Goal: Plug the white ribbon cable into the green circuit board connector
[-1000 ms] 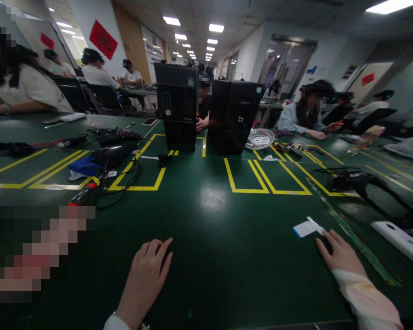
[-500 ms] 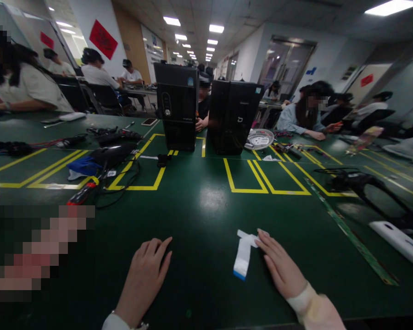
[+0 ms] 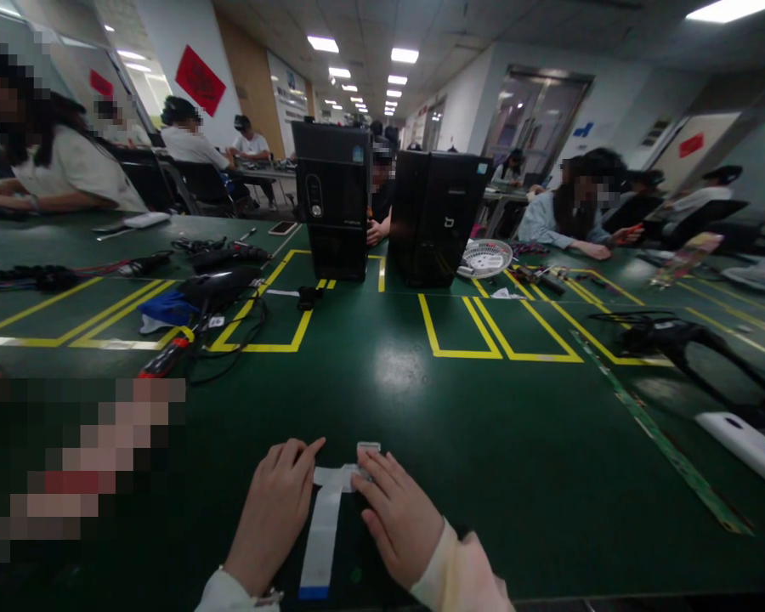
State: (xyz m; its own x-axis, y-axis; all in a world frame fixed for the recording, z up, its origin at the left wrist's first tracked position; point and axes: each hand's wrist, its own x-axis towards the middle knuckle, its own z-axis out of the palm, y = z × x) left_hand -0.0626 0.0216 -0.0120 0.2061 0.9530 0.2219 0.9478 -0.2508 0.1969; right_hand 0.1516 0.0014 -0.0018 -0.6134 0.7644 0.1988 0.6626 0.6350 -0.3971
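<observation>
A white flat ribbon cable (image 3: 322, 540) with a blue end strip lies on the green table in front of me. Its long leg points toward me, and short arms branch at the top. My right hand (image 3: 399, 514) rests flat over the right arm, fingers stretched out, covering part of it; a pale end piece (image 3: 368, 447) shows beyond the fingertips. At the left arm's tip is my left hand (image 3: 274, 501), index finger extended and the other fingers loosely bent on the table. Whether its hidden thumb touches the cable I cannot tell.
Two black computer towers (image 3: 332, 204) (image 3: 439, 221) stand at the back. A red-and-black handled tool (image 3: 164, 355) and cables lie left. On the right are a long green circuit strip (image 3: 669, 446), a black frame (image 3: 682, 344) and a white bar (image 3: 743, 450). People sit around.
My right hand has moved left with the ribbon cable, which now lies between my hands with its blue end closer to me. My left hand has stayed nearly in place.
</observation>
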